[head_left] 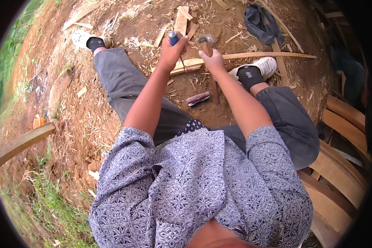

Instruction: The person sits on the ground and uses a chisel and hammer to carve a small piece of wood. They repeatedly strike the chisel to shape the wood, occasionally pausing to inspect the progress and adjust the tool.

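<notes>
Holds the blue-handled chisel (173,38) in the left hand (172,51), fingers closed round, apparently to steady its blade on the far wooden strip (193,63) between the shoes (265,67), and grips the hammer (208,48) near its head with curled right hand (213,61), seemingly for control.

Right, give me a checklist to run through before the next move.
1. Left grip closed around the blue-handled tool: ok.
2. Right grip closed on the hammer, close below its head: ok.
3. Hammer head apart from the tool's top: ok, a gap shows.
4. Tool's tip set on the wood piece: cannot tell.
5. Right shoe off the long curved strip: cannot tell.
6. Ground free of wood shavings: not ok, they lie scattered.
</notes>
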Demonstrator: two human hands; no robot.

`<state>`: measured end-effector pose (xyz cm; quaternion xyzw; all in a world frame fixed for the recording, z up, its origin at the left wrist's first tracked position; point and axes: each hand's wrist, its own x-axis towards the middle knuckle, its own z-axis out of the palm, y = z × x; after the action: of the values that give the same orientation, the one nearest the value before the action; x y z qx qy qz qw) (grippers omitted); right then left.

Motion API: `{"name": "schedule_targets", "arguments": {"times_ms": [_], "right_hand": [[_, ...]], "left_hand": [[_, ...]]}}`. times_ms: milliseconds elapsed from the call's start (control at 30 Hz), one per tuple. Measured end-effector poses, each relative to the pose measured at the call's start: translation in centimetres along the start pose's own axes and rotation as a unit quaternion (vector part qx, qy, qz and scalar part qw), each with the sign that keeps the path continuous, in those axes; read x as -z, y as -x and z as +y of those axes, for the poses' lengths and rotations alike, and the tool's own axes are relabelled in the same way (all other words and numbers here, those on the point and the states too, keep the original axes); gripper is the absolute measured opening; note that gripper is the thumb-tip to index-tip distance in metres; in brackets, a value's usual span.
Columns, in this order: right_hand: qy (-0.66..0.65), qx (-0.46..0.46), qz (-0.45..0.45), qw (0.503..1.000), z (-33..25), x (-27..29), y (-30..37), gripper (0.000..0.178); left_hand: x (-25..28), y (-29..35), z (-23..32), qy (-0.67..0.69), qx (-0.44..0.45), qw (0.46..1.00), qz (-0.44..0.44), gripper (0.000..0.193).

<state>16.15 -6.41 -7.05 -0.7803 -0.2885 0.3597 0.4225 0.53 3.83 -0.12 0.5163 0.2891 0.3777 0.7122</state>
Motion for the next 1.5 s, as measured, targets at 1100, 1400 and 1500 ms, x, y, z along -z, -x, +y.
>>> {"name": "schedule_targets", "arguments": {"times_ms": [1100, 1400, 1500], "right_hand": [[0.161, 0.067, -0.013, 0.985, 3.9, -2.0, 0.3, 0.038], [0.177, 0.022, -0.060, 0.982, 2.8, -1.3, 0.4, 0.043], [0.187, 0.012, -0.077, 0.979, 2.4, -1.1, 0.1, 0.041]], "left_hand": [[8.8, 2.6, 1.5, -0.797, 0.099, 0.496, -0.330, 0.027], [7.5, 2.7, 2.8, -0.795, 0.100, 0.498, -0.330, 0.030], [7.0, 2.8, 3.2, -0.797, 0.092, 0.497, -0.330, 0.034]]}}
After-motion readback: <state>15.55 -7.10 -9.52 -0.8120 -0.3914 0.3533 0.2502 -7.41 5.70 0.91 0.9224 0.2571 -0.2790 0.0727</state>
